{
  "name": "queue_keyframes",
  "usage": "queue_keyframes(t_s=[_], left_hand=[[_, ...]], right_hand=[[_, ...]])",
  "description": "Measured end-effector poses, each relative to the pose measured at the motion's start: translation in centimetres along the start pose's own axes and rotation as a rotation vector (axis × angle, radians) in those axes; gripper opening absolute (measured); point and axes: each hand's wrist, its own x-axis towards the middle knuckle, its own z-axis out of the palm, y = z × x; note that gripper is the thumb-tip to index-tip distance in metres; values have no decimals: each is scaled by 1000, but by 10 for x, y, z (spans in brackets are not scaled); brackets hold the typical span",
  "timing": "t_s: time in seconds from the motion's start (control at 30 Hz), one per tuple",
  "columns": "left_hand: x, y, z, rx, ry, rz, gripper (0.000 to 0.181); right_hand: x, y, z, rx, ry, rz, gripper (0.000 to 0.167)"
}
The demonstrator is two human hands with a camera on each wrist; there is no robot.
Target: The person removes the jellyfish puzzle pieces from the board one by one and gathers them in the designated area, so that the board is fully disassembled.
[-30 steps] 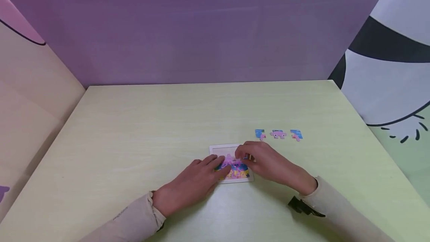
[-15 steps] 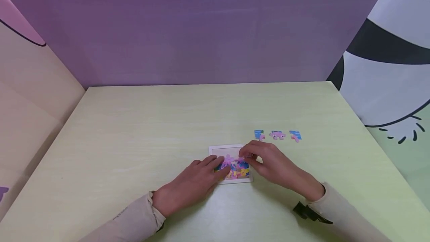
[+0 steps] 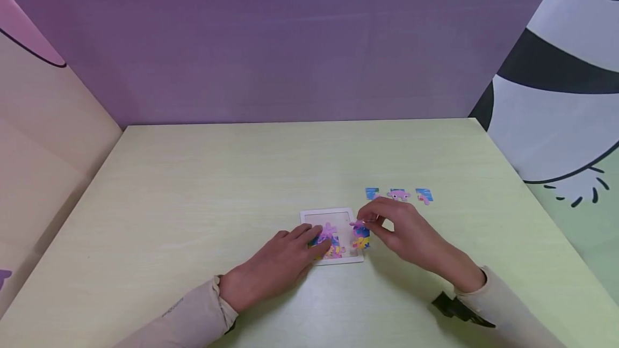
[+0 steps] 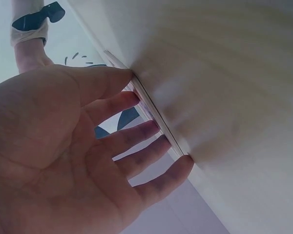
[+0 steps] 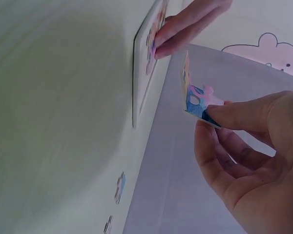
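In the head view, a small white puzzle frame (image 3: 333, 262) lies on the table, with pink, blue and yellow puzzle pieces (image 3: 329, 231) in its left part. The fingers of my left hand (image 3: 275, 262) rest on those pieces and the frame's left side, and partly cover them. The left wrist view shows that hand's (image 4: 73, 151) fingertips along the frame's edge. Over the frame's right edge, my right hand (image 3: 411, 232) pinches a pair of joined puzzle pieces (image 3: 361, 236) by the upper end. In the right wrist view these joined pieces (image 5: 196, 100) bend at their joint, clear of the frame.
Behind the right hand lie three loose puzzle pieces in a row: a blue one (image 3: 372, 193), a pink one with eyes (image 3: 398, 194) and a blue and pink one (image 3: 424, 195). A purple wall (image 3: 290, 47) stands behind the table (image 3: 193, 176).
My right hand has lifted the joined pieces out of the frame's right part and moved them rightward, exposing the frame's bare base. The left hand has stayed in place.
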Motion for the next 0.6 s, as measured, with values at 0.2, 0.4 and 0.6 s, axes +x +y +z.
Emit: queue_keyframes(t_s=[0.2, 0.4, 0.6], left_hand=[[-1, 0, -1, -12, -5, 2, 37], [0, 2, 0, -3, 8, 18, 40], [5, 13, 1, 56, -5, 26, 58]], right_hand=[[-2, 5, 4, 23, 15, -13, 29], [4, 8, 16, 49, -86, 17, 25], [9, 8, 20, 52, -190, 60, 21]])
